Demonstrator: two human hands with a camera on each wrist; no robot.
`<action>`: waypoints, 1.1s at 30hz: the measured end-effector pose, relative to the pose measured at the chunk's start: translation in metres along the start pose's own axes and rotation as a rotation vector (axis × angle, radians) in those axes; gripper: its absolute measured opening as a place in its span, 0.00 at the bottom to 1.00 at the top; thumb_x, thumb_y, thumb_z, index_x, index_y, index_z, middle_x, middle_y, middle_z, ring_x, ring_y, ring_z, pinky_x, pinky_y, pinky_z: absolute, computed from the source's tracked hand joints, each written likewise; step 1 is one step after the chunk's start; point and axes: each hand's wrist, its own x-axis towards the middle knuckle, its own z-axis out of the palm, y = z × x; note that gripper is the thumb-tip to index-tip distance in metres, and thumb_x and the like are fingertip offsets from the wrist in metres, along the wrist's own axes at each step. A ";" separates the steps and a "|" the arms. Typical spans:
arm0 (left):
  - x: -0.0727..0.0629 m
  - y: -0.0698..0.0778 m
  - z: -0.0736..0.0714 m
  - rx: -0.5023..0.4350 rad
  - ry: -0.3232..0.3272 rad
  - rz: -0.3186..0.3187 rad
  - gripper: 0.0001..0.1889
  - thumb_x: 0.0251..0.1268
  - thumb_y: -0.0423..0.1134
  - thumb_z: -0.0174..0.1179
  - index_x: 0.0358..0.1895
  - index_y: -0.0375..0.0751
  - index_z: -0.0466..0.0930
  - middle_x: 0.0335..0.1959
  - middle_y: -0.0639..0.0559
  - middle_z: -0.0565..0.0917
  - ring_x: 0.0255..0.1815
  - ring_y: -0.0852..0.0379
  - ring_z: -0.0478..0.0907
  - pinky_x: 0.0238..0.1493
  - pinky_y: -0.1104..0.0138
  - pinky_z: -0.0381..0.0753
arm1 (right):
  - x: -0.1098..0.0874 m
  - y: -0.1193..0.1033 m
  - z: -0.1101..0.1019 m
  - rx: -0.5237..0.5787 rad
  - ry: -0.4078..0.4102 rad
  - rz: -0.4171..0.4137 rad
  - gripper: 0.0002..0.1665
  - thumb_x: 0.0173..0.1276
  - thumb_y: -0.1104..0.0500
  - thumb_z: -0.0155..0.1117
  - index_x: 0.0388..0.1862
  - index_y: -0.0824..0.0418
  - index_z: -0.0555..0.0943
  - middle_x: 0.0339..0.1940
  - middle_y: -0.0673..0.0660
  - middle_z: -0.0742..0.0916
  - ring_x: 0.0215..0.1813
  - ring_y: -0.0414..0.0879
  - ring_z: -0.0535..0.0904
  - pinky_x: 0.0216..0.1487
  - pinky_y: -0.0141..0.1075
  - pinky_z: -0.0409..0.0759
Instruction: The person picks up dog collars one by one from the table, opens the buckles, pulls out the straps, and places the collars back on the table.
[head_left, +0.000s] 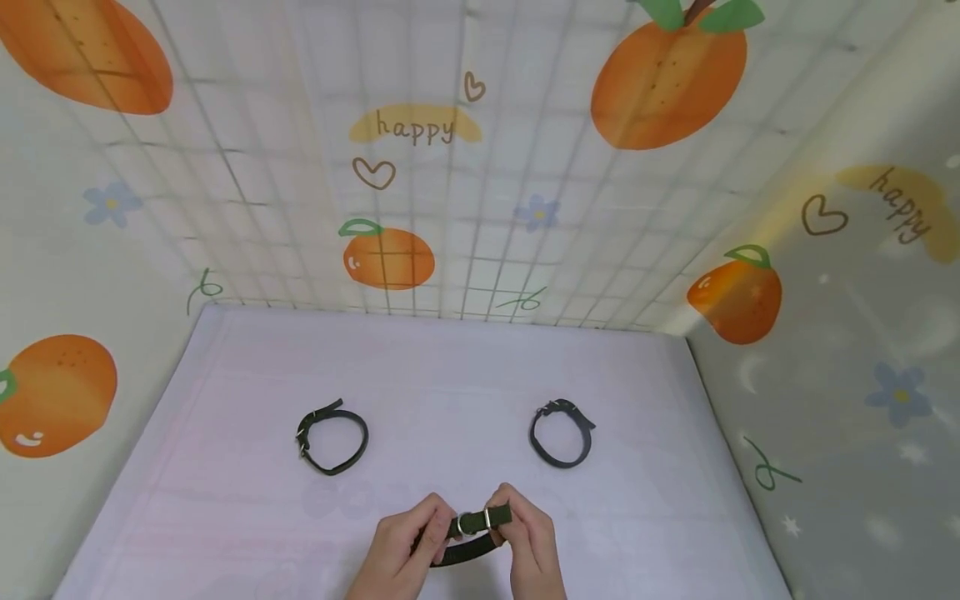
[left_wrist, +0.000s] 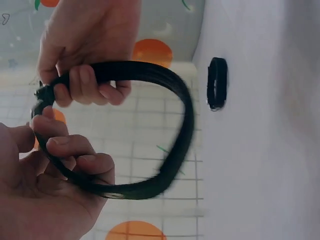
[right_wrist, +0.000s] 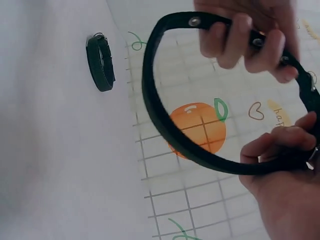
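Note:
Both hands hold a dark green collar (head_left: 467,551) bent into a loop, low in the middle of the head view. My left hand (head_left: 405,543) grips the strap beside a silver ring (head_left: 462,524). With thumb and fingers, my right hand (head_left: 531,540) pinches it near the metal buckle (head_left: 487,518), where the strap end sticks out. Metal-rimmed holes dot the strap (right_wrist: 195,21) in the right wrist view, and the wide loop (left_wrist: 185,125) hangs between the hands in the left wrist view. The fingers partly cover the buckle there.
Two similar buckled collars lie on the white table surface (head_left: 450,375): one collar (head_left: 364,437) to the left, another collar (head_left: 564,405) to the right, both beyond the hands. Behind rises a wire grid (head_left: 487,283) covered by a fruit-printed sheet; printed sheets flank both sides.

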 end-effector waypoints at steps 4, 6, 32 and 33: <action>0.000 0.003 0.000 -0.001 -0.012 0.003 0.13 0.84 0.28 0.51 0.39 0.51 0.76 0.18 0.55 0.75 0.24 0.80 0.66 0.25 0.80 0.71 | 0.000 0.006 0.003 -0.061 -0.005 -0.108 0.21 0.74 0.81 0.46 0.35 0.57 0.77 0.20 0.57 0.73 0.23 0.50 0.68 0.24 0.28 0.71; 0.000 0.003 0.001 0.003 -0.008 -0.013 0.13 0.84 0.29 0.52 0.39 0.52 0.77 0.19 0.55 0.74 0.24 0.80 0.66 0.25 0.80 0.71 | 0.001 0.007 0.004 -0.059 -0.007 -0.132 0.21 0.74 0.81 0.46 0.36 0.57 0.77 0.20 0.57 0.73 0.22 0.49 0.68 0.24 0.28 0.70; 0.007 -0.019 -0.034 -0.660 0.310 -0.394 0.14 0.92 0.50 0.35 0.50 0.46 0.66 0.26 0.61 0.69 0.22 0.52 0.56 0.28 0.62 0.56 | 0.016 0.013 -0.018 0.312 0.265 0.248 0.17 0.92 0.59 0.43 0.38 0.64 0.69 0.24 0.54 0.62 0.26 0.53 0.56 0.37 0.35 0.72; 0.007 -0.021 -0.036 -0.677 0.344 -0.421 0.14 0.91 0.51 0.37 0.52 0.47 0.67 0.26 0.61 0.70 0.22 0.55 0.58 0.29 0.64 0.59 | 0.017 0.014 -0.018 0.315 0.283 0.257 0.17 0.92 0.59 0.44 0.39 0.65 0.71 0.24 0.53 0.63 0.26 0.52 0.57 0.37 0.35 0.73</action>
